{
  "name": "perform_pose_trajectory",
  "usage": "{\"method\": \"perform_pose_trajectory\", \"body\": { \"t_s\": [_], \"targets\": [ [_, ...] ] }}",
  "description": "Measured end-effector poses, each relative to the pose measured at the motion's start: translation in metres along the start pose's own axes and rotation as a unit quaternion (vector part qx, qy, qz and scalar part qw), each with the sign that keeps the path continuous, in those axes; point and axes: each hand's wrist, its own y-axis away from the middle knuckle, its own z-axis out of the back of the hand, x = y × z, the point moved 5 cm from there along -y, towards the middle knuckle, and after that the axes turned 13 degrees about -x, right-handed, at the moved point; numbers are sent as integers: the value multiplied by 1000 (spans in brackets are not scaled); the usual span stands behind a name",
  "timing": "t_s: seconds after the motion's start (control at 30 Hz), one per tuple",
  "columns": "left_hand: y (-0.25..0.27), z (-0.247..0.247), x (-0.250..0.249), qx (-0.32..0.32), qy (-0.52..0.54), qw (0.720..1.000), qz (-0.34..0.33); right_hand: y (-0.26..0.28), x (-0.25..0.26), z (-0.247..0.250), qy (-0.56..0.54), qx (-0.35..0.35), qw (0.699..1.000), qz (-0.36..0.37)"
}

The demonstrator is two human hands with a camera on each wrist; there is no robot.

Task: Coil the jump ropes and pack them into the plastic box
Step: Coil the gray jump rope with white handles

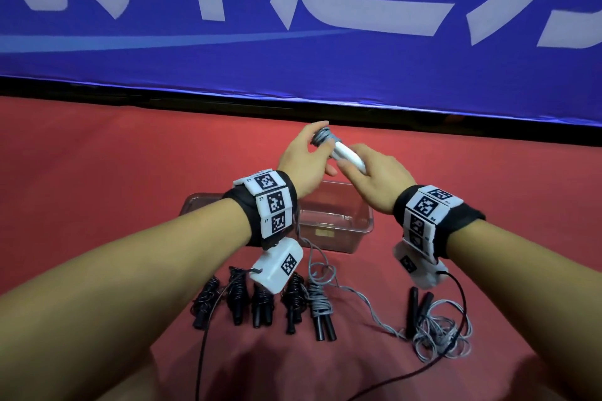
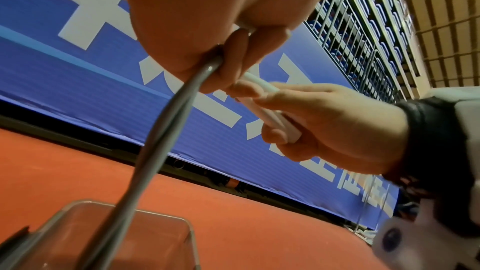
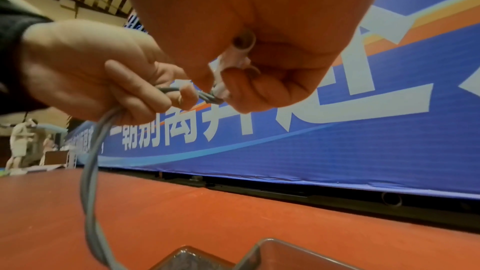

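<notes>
My right hand [image 1: 368, 177] grips the white handles [image 1: 348, 156] of a jump rope above the clear plastic box [image 1: 338, 231]. My left hand [image 1: 306, 156] pinches the grey rope [image 1: 322, 137], which is wound in a few turns round the handles' far end. The rest of the doubled grey rope [image 2: 166, 130] hangs from my left fingers [image 3: 145, 93] down past the box to the red surface. The handles' butt end [image 3: 241, 41] shows inside my right fist.
Several coiled black ropes [image 1: 260, 299] and one grey-wound bundle [image 1: 321, 306] lie in a row in front of the box. A loose grey rope with black handles [image 1: 436, 325] lies tangled at the right. A blue banner [image 1: 293, 26] stands behind the red surface.
</notes>
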Motion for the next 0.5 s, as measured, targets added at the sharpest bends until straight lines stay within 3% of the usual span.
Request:
{"method": "perform_pose_trajectory", "body": {
  "t_s": [0.17, 0.3, 0.5],
  "targets": [
    [-1, 5, -2, -18, 5, 1000, 4, -2, -3, -6, -146, 49, 983, -99],
    [0, 6, 1, -20, 41, 998, 37, -2, -7, -12, -253, 93, 949, -164],
    [6, 3, -5, 8, 51, 998, 32, 8, 3, -14, -363, 115, 899, -217]
  ]
}}
